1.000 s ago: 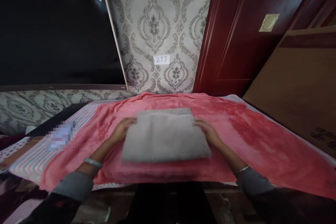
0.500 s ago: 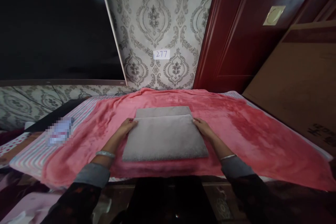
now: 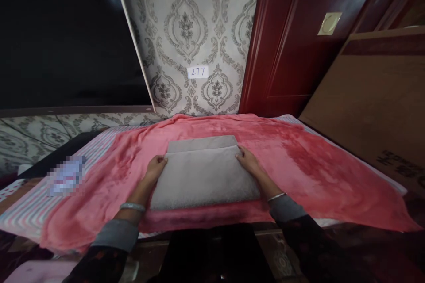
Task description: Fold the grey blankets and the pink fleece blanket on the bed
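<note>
A folded grey cloth [image 3: 202, 179] with a short-pile look lies on the pink plush blanket [image 3: 122, 172]. Its top flap ends a little short of the far edge, so a strip of the lower layer shows behind it. My left hand [image 3: 156, 168] pinches the flap's far left corner between thumb and fingers. At the far right corner, my right hand [image 3: 248, 161] grips the same flap, thumb on top. Both hands rest low, close to the blanket. What lies under the cloth's folds is hidden.
Striped bedding [image 3: 29, 205] shows under the blanket, with a blurred-out pale item [image 3: 68, 176] on it at left. A large dark screen [image 3: 69, 44] stands at the back left. A big cardboard box [image 3: 375, 101] leans at right beside a dark red door [image 3: 285, 53].
The view has shifted slightly to the right. Both hands keep hold of the grey cloth's corners, and its folded shape looks nearly the same.
</note>
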Demonstrator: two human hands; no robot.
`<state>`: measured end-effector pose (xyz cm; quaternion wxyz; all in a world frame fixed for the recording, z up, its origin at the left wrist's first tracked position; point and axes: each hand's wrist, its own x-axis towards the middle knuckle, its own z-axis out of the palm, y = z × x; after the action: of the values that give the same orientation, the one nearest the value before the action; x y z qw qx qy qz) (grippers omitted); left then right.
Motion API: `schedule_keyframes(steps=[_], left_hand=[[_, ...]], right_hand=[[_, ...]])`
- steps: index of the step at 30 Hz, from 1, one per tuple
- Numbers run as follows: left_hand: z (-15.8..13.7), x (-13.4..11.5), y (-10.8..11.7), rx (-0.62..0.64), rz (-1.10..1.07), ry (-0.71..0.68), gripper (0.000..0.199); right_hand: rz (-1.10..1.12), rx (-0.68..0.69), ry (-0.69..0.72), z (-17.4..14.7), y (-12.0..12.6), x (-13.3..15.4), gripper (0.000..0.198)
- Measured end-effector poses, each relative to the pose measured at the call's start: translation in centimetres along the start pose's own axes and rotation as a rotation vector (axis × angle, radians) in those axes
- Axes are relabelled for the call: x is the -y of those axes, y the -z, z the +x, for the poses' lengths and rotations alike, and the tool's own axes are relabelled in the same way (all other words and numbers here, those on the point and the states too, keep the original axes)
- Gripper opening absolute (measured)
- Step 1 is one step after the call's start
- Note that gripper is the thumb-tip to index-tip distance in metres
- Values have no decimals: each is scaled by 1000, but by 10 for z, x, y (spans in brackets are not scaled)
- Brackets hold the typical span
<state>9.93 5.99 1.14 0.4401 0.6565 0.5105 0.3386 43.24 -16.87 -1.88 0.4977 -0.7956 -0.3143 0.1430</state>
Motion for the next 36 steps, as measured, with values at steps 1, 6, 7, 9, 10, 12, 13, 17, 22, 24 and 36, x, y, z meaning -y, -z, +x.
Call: schedule_keyframes(steps=[1,6,7,9,10,12,13,17,22,24,36], left_hand=[[0,1,0,-3,6,-7,20],[-4,2,-1,-29,32,-21,15],[-4,2,-1,-44,40,-27,14],[-4,2,-2,-70,55,-41,12],[-4,2,-2,-76,62,-46,11],[-2,3,-3,-73,77,-48,10],[-1,3,-3,-68,85,-47,10],[3,3,-5,-53,125,-54,9],[6,1,0,-35,209,-69,11],[3,-4,2,-37,260,-96,12],[-44,-11,-49,334,934,-557,64]], right_hand=[[-30,-6,20,1,1,2,52],[-162,-20,61,8,2,11,25],[-180,-25,58,9,2,12,22],[-208,-37,48,11,0,12,20],[-218,-42,41,12,-2,12,20],[-228,-44,26,12,-4,10,17],[-232,-44,15,12,-5,8,15],[-251,-41,-33,12,-5,3,22],[-293,-28,-33,12,1,9,16],[-302,-33,7,8,0,17,16],[-772,182,398,-58,-44,28,68]])
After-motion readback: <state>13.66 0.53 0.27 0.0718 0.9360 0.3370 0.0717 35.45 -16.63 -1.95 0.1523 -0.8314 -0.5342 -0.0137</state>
